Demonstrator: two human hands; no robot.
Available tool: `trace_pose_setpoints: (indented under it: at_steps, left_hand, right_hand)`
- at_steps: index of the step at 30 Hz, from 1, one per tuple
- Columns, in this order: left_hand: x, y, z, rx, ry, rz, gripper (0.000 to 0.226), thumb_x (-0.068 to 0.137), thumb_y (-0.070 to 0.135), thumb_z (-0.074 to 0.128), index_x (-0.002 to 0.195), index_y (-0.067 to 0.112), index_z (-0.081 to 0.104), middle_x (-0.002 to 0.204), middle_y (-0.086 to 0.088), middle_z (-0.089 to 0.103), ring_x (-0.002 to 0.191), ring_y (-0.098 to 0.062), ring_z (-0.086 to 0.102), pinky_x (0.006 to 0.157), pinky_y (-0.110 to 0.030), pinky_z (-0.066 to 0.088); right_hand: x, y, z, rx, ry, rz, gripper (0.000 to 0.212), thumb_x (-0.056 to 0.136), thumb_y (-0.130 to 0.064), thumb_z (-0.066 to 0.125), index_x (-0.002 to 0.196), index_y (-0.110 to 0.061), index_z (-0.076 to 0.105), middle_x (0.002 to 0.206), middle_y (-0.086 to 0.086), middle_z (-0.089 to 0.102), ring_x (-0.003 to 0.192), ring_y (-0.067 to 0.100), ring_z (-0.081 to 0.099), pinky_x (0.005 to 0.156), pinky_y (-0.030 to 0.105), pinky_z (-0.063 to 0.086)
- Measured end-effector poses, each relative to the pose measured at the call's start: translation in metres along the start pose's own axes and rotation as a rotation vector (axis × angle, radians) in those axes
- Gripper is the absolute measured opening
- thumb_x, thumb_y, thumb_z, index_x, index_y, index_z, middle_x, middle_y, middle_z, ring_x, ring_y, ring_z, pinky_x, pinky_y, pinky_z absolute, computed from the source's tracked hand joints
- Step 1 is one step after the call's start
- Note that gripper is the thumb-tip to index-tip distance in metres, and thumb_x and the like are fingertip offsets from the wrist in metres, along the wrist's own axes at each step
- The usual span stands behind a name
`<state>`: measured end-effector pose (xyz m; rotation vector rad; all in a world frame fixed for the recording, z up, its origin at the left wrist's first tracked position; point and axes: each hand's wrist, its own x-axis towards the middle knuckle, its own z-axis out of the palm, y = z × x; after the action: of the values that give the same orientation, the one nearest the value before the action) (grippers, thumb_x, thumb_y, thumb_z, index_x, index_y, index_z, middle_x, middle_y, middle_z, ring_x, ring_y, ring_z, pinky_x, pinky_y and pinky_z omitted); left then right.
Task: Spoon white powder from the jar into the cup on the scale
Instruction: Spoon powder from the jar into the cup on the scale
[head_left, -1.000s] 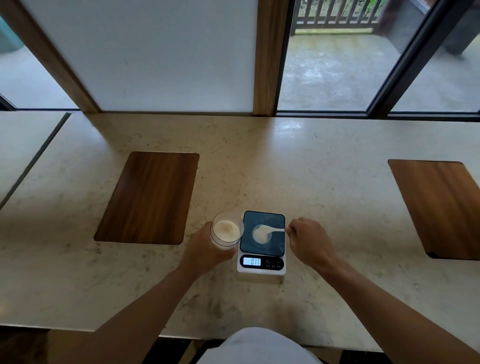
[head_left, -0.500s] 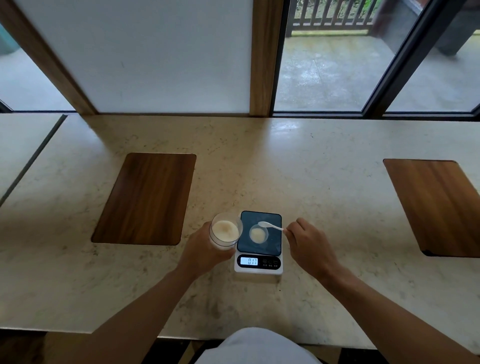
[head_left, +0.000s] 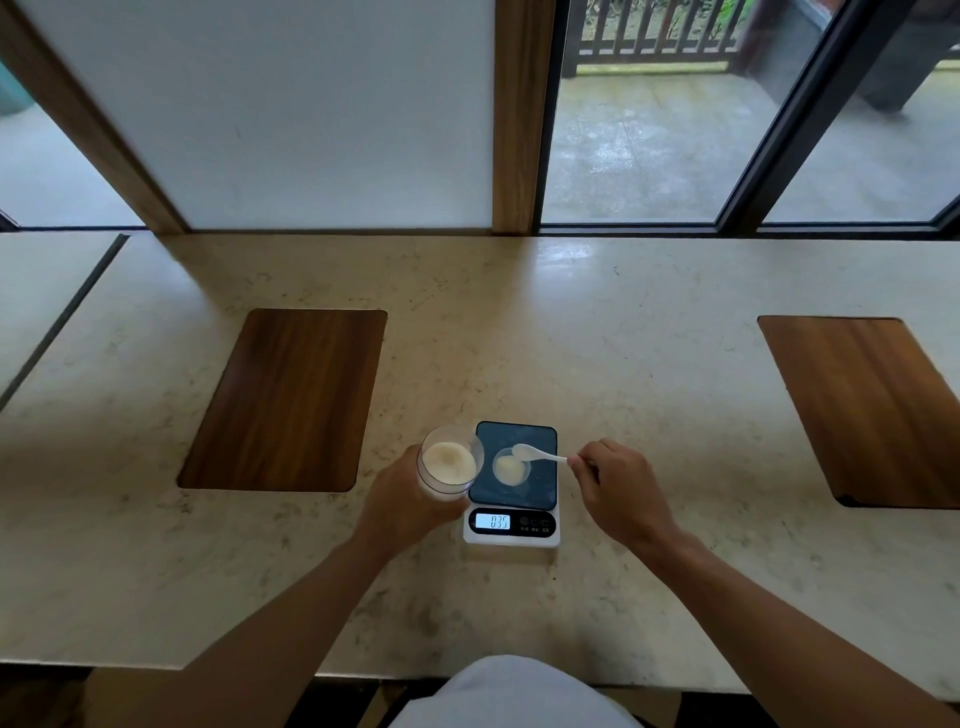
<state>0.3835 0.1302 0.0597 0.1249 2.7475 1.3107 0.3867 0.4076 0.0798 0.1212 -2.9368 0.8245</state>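
Observation:
A clear jar (head_left: 450, 466) of white powder stands just left of the scale, with my left hand (head_left: 402, 506) wrapped around its near side. The small kitchen scale (head_left: 514, 486) has a dark platform and a lit display at its front. On the platform sits a small clear cup (head_left: 510, 467) with white powder in it. My right hand (head_left: 621, 491) pinches the handle of a white spoon (head_left: 537, 454), whose bowl hovers over the cup's far right rim.
The pale stone counter (head_left: 623, 364) has a dark wooden inset panel (head_left: 288, 400) to the left and another (head_left: 878, 410) at the right. Windows and a wooden post rise behind the counter's far edge. The near edge runs just under my arms.
The spoon was low in the cup a second ago; it has lifted and now sits over the cup's far rim. The scale's reading has changed. My left hand and the jar stayed put.

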Motion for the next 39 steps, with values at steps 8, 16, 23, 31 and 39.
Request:
trace_pose_setpoints:
  at_steps: [8, 16, 23, 31, 39]
  left_hand:
    - [-0.003, 0.005, 0.000, 0.002, 0.008, 0.016, 0.065, 0.060, 0.034, 0.092, 0.112, 0.038, 0.052, 0.104, 0.011, 0.065, 0.089, -0.009, 0.062, 0.075, -0.009, 0.040]
    - [-0.004, 0.003, -0.001, 0.011, 0.014, 0.014, 0.065, 0.059, 0.036, 0.092, 0.112, 0.035, 0.054, 0.104, 0.010, 0.066, 0.088, -0.010, 0.063, 0.078, -0.017, 0.046]
    - [-0.003, -0.002, 0.000, 0.023, 0.013, 0.018, 0.066, 0.059, 0.038, 0.091, 0.112, 0.038, 0.052, 0.103, 0.013, 0.065, 0.087, -0.003, 0.061, 0.077, -0.011, 0.045]
    - [0.000, -0.006, 0.000, 0.016, 0.036, -0.016, 0.061, 0.058, 0.043, 0.089, 0.105, 0.048, 0.051, 0.097, 0.024, 0.063, 0.087, 0.005, 0.061, 0.073, -0.005, 0.042]
    - [0.015, -0.016, -0.006, -0.018, 0.082, -0.101, 0.072, 0.053, 0.050, 0.086, 0.115, 0.030, 0.055, 0.103, 0.010, 0.067, 0.090, -0.008, 0.063, 0.080, -0.033, 0.056]
  right_hand:
    - [-0.005, 0.000, 0.003, 0.011, -0.006, -0.030, 0.018, 0.092, -0.013, 0.064, 0.075, -0.007, 0.066, 0.064, -0.001, 0.056, 0.052, 0.013, 0.047, 0.046, 0.019, 0.034]
    - [-0.012, -0.005, 0.006, 0.033, -0.025, -0.082, 0.017, 0.094, -0.015, 0.061, 0.084, -0.004, 0.069, 0.073, 0.005, 0.063, 0.058, 0.018, 0.055, 0.051, 0.034, 0.054]
    - [-0.013, -0.004, 0.009, 0.036, -0.034, -0.083, 0.017, 0.095, -0.014, 0.060, 0.085, -0.004, 0.069, 0.075, 0.005, 0.062, 0.059, 0.017, 0.054, 0.052, 0.032, 0.052]
    - [-0.005, 0.003, 0.015, 0.169, 0.030, 0.211, 0.020, 0.092, -0.017, 0.064, 0.073, -0.013, 0.068, 0.059, -0.007, 0.056, 0.051, 0.007, 0.049, 0.048, 0.021, 0.038]
    - [0.014, -0.001, 0.012, 1.009, -0.115, 0.899, 0.026, 0.095, -0.016, 0.056, 0.083, -0.001, 0.074, 0.062, 0.003, 0.051, 0.057, 0.016, 0.045, 0.057, 0.033, 0.040]
